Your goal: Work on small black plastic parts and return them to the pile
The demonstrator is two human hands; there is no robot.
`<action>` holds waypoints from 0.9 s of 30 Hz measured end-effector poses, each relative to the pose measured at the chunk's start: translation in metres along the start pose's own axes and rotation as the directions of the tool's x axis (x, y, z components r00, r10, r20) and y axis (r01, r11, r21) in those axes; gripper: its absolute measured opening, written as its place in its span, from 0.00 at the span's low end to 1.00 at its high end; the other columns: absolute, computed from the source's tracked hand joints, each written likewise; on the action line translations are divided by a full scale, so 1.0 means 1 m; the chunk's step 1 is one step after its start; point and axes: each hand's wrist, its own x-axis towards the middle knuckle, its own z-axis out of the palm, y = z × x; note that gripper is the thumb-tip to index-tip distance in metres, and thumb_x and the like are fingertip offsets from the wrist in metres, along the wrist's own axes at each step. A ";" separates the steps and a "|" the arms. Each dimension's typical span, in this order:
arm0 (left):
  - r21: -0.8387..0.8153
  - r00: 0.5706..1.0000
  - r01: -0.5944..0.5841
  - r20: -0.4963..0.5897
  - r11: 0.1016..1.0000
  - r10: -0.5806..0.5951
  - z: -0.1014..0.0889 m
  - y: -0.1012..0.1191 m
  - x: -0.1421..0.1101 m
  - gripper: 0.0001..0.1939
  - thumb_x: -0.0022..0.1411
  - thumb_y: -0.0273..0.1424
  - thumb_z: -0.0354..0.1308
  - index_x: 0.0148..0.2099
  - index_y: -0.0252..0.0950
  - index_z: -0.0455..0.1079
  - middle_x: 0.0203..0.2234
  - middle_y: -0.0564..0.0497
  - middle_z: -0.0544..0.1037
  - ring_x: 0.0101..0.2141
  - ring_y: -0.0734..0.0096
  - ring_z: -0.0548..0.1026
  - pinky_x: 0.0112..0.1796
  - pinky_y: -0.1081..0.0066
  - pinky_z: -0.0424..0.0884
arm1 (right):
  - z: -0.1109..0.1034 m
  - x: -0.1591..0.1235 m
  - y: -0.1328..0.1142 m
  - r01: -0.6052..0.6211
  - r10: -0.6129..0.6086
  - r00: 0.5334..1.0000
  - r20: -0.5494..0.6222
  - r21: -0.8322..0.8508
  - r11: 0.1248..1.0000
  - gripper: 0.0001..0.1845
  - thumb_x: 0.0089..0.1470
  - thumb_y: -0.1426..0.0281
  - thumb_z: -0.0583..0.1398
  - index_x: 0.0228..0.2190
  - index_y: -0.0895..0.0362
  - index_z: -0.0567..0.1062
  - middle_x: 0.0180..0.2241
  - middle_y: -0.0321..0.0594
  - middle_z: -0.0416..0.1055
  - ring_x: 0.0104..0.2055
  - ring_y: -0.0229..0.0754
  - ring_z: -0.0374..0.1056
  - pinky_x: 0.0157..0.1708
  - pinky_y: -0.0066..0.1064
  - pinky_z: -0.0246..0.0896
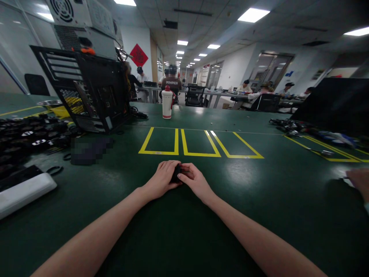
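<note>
Between both hands is a small black object [175, 174], mostly hidden by fingers, so its kind cannot be made out. My left hand [163, 177] wraps round it from the left with bent fingers. From the other side, my right hand [196, 181] pinches it with thumb and fingertips. Both hands are over the green table [184, 231], just in front of rectangles marked in yellow tape [201, 155].
An open black computer case [98, 92] stands at the left behind a heap of black parts [31, 134]. A white bottle [167, 103] with a red lid stands farther back. Cables [291, 126] lie at the right, where another person's hand [359, 182] reaches in.
</note>
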 end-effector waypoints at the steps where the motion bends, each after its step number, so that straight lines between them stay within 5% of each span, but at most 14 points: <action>1: 0.000 1.000 0.004 0.001 1.000 -0.004 0.000 0.000 0.000 0.28 0.53 0.33 0.55 0.53 0.37 0.48 0.47 0.45 0.62 0.48 0.62 0.61 0.50 0.56 0.54 | 0.000 0.000 0.000 -0.013 0.013 1.000 0.003 -0.012 1.000 0.17 0.45 0.66 0.58 0.39 0.55 0.65 0.40 0.39 0.66 0.43 0.40 0.64 0.44 0.37 0.59; 6: -0.008 1.000 0.009 0.005 1.000 -0.009 0.000 -0.001 -0.001 0.29 0.52 0.31 0.55 0.54 0.38 0.47 0.48 0.46 0.61 0.49 0.61 0.60 0.50 0.56 0.54 | -0.001 -0.003 -0.003 0.024 -0.027 0.997 0.073 0.038 0.999 0.18 0.43 0.70 0.60 0.39 0.55 0.65 0.39 0.38 0.66 0.44 0.39 0.64 0.46 0.36 0.59; 14: -0.015 1.000 0.012 -0.003 1.000 -0.012 0.000 0.000 0.000 0.29 0.52 0.33 0.56 0.53 0.38 0.48 0.47 0.45 0.62 0.49 0.60 0.60 0.50 0.54 0.54 | 0.000 0.001 0.000 -0.013 0.013 1.000 -0.020 0.007 1.000 0.16 0.44 0.66 0.59 0.38 0.55 0.65 0.40 0.38 0.66 0.43 0.39 0.64 0.44 0.36 0.60; 21: -0.016 1.000 0.018 0.017 1.000 -0.018 -0.002 0.000 -0.001 0.29 0.52 0.31 0.55 0.54 0.38 0.47 0.48 0.45 0.61 0.49 0.61 0.60 0.50 0.55 0.54 | -0.002 -0.002 -0.003 -0.003 -0.001 0.998 0.066 0.056 0.998 0.17 0.43 0.70 0.60 0.37 0.54 0.65 0.39 0.37 0.66 0.45 0.40 0.64 0.46 0.37 0.58; 27: -0.020 1.000 0.009 -0.010 1.000 -0.009 -0.001 0.000 0.000 0.28 0.52 0.32 0.56 0.53 0.39 0.48 0.47 0.45 0.62 0.48 0.60 0.61 0.49 0.53 0.55 | 0.001 0.000 -0.004 0.017 -0.018 1.000 0.020 0.057 0.998 0.13 0.46 0.67 0.58 0.36 0.54 0.66 0.38 0.37 0.66 0.42 0.39 0.64 0.44 0.35 0.60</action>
